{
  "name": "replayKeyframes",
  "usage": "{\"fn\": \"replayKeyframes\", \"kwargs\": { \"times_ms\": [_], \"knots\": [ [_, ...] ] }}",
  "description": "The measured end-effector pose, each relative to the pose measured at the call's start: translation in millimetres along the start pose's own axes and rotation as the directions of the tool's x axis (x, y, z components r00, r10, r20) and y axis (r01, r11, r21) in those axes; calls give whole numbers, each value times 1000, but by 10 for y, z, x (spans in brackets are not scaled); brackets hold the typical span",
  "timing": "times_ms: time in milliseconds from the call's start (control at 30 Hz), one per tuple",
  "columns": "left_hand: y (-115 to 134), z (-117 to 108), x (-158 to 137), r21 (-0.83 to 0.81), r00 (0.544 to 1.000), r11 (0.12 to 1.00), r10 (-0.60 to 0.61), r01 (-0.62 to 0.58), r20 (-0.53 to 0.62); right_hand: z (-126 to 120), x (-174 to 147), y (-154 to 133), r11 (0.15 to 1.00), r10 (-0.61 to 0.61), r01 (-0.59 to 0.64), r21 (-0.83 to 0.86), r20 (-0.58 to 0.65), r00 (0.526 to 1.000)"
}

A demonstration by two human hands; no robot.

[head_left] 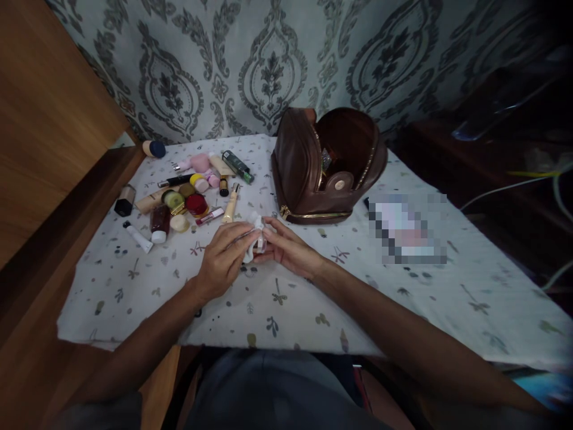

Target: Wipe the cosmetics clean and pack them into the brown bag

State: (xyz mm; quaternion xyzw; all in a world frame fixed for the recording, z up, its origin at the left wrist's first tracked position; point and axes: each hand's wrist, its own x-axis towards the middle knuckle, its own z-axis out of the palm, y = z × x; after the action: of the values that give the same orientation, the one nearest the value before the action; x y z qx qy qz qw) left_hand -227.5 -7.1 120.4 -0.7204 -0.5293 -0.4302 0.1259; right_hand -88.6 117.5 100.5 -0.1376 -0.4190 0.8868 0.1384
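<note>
Over the middle of the table, my left hand [226, 254] and my right hand [290, 248] meet. Fingers of the left hand press a white tissue or cloth [249, 254] against a small clear container [261, 243]. The right hand grips that container from its other side, thumb on top. Its exact kind is partly hidden by the fingers. Just beyond the hands lie a cream tube [230, 204] and a pink lip gloss tube [209, 216]. Behind them to the right, a brown leather cosmetic bag [293, 170] stands unzipped, with a few items dimly visible inside.
Several cosmetics cluster on the left, including a red-lidded jar [197, 205], a dark brown bottle [160, 221], a green bottle [237, 165] and a white tube [138, 237]. A blurred-out flat object [403, 230] lies right. A wooden panel [54, 119] borders the left; a patterned curtain [273, 65] hangs behind.
</note>
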Motion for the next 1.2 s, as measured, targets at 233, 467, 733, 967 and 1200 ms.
{"fn": "replayKeyframes", "kwargs": {
  "times_ms": [233, 467, 733, 967, 1200],
  "knots": [
    [23, 45, -34, 22, 994, 994, 107, -107, 18, 1, 15, -34, 994, -13, 16, 110, -21, 1000],
    [61, 101, -34, 5, 991, 991, 131, -131, -8, 9, 12, -107, 991, 67, -66, 118, -4, 998],
    [80, 73, -25, -35, 991, 990, 134, -133, 11, 5, 11, -124, 988, 74, -70, 140, -20, 997],
    [105, 63, -30, -68, 987, 985, 160, -159, 8, -13, 15, -96, 976, 153, -149, 159, -10, 988],
    [154, 72, -30, -102, 992, 986, 129, -129, -6, -19, 10, -91, 976, 198, -198, 96, 10, 980]
  ]
}}
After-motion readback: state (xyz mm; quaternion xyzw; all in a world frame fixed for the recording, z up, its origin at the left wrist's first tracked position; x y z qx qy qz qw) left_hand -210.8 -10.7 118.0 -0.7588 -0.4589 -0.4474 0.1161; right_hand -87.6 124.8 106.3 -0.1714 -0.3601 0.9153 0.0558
